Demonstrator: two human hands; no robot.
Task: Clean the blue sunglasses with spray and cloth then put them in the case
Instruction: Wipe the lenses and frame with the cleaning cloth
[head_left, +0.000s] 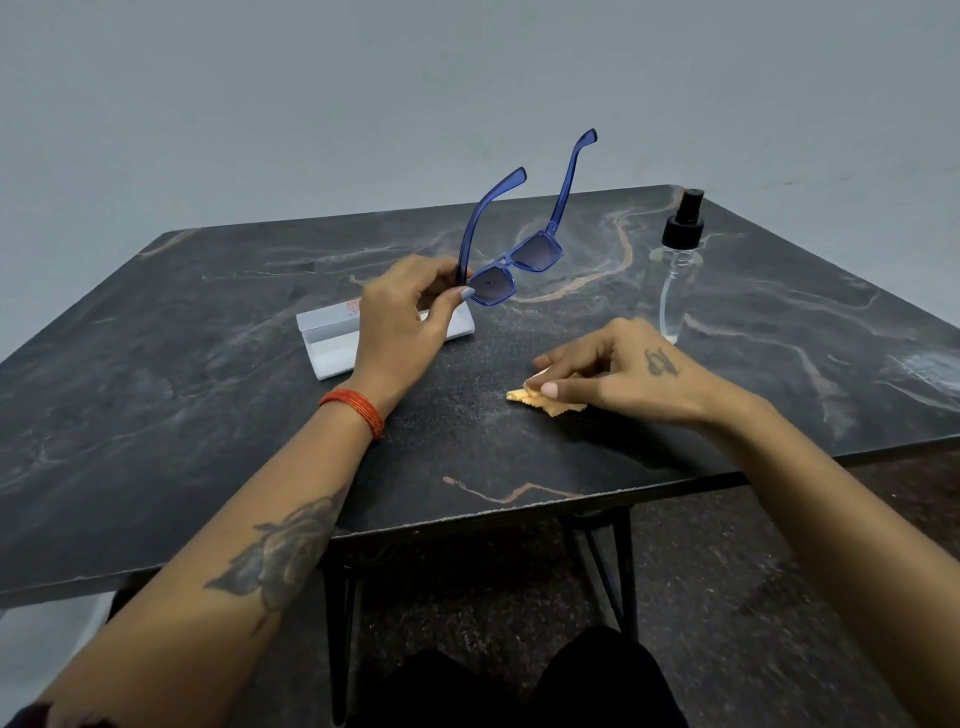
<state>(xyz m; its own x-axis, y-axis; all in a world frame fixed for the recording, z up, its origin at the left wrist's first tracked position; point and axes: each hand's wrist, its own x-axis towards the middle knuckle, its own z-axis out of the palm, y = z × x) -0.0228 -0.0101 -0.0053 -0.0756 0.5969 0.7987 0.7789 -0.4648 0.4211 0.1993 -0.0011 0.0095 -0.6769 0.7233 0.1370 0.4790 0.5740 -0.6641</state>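
Left hand (400, 317) pinches the blue sunglasses (519, 260) by one arm, holding them above the table (208, 415) near the open case (332, 338). Right hand (618, 371) pinches the yellow cloth (540, 400) lying on the table beside the spray bottle (675, 270). Lift the cloth fully, then wipe each lens gently while steadying the frame.

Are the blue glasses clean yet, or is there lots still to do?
Can't tell whether they've been sprayed. The spray bottle stands alone on the table. In hand: the left hand holds the sunglasses up, arms unfolded, while the right hand pinches the orange cloth. Left: wiping, then putting them into the white case.
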